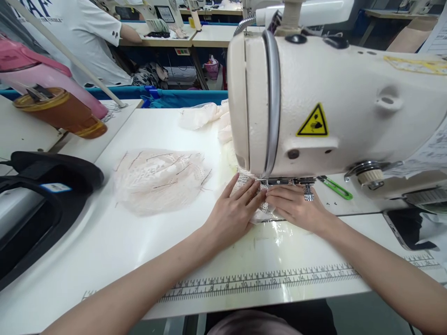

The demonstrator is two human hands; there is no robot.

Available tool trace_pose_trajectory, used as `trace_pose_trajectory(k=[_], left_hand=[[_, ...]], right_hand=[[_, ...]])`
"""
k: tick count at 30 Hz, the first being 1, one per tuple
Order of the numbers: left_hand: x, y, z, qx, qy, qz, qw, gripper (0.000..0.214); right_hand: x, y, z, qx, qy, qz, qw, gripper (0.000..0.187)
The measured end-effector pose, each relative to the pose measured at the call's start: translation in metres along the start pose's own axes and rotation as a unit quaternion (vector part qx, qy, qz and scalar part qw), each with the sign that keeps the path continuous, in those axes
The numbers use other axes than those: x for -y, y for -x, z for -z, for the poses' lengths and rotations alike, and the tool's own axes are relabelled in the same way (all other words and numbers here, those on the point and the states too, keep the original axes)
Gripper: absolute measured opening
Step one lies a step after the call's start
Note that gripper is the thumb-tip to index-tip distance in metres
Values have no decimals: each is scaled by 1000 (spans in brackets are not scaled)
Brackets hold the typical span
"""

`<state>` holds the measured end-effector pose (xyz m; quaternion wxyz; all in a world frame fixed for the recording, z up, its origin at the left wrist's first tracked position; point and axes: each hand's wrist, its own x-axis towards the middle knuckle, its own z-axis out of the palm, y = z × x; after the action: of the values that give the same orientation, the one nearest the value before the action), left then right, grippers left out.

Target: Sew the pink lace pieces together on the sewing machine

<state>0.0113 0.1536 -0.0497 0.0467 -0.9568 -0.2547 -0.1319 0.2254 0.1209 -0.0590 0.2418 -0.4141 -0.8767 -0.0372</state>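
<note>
Bright light throws glare on the white tabletop (122,242), and the view's edges look stretched.

Seen from my head, a single camera faces forward and down over the desk (122,242) from the near side of the sewing machine (335,88), close enough to frame my left hand (232,211) and right hand (298,207) below its head, reaching a co-worker (80,42) beyond, off to its left.

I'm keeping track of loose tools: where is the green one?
In the head view, the green tool lies right of centre, just to the right of the right hand and below the sewing machine's arm.
</note>
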Motion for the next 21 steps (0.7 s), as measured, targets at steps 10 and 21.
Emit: trace_pose_trajectory(k=[10, 21], left_hand=[[3, 3, -1, -15, -24, -40, 999, 42], [18, 4, 2, -25, -17, -68, 997, 43]], right_hand=[[5, -1, 0, 1, 59, 21, 998, 27], [17, -7, -5, -23, 127, 56, 990, 24]])
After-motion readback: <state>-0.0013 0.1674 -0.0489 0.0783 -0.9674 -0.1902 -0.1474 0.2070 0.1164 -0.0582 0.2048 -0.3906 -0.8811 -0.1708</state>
